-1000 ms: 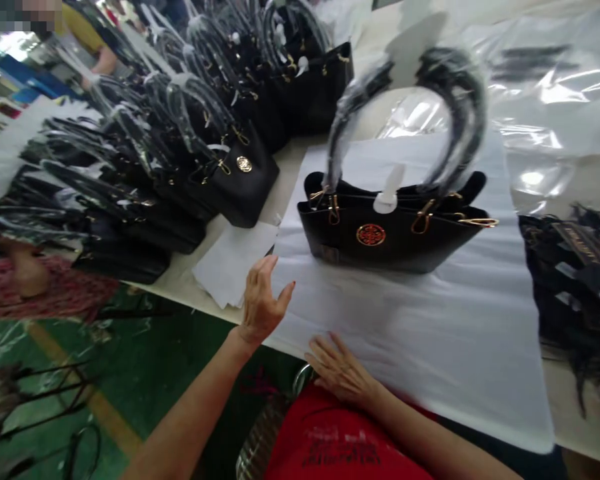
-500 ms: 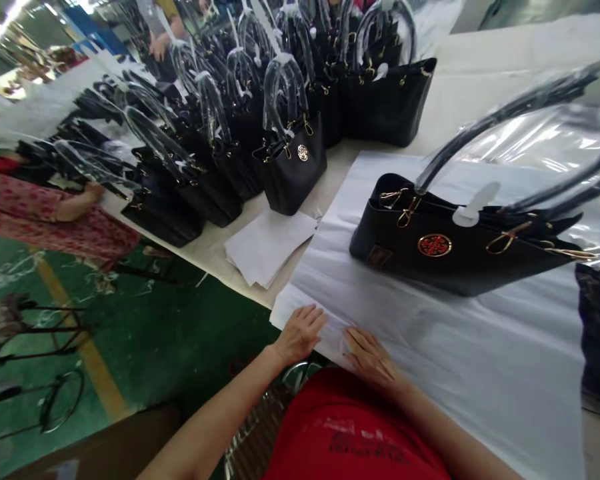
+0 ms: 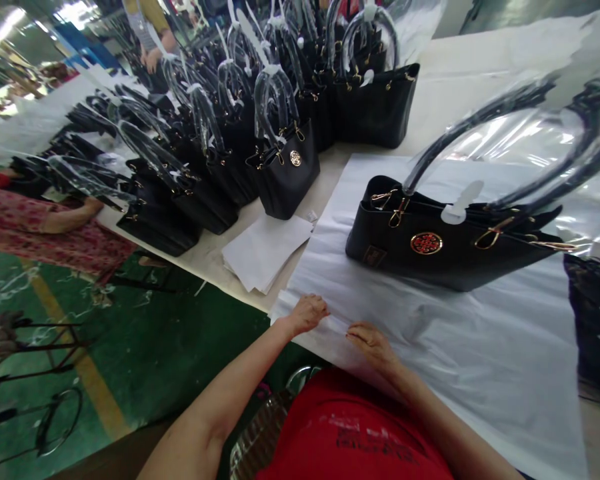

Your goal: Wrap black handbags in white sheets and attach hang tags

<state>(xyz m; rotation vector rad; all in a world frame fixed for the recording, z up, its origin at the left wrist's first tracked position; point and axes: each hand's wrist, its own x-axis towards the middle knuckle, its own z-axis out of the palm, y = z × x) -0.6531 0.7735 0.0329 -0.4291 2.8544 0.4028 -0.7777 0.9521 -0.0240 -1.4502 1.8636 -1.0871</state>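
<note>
Both hands are at the near edge of white sheets of thin paper [image 3: 430, 360] spread over the table. My left hand [image 3: 309, 313] is closed on the paper edge near its left corner. To its right, my right hand [image 3: 373, 343] pinches the same edge, fingers pressed together. Beyond them a black handbag [image 3: 455, 257] stands on the paper, with a red and gold round emblem, gold clips, a white tag and plastic-wrapped handles [image 3: 525, 100].
Several black handbags [image 3: 290, 173] crowd the table at the back left. A stack of white sheets [image 3: 267, 250] lies left of the spread paper. A person in a patterned garment [image 3: 50, 227] is at the far left. Dark material [image 3: 593, 327] sits at the right edge.
My left hand has curled its fingers and moved slightly up and right. My right hand has drawn its fingers together on the paper edge. The view has shifted a little.
</note>
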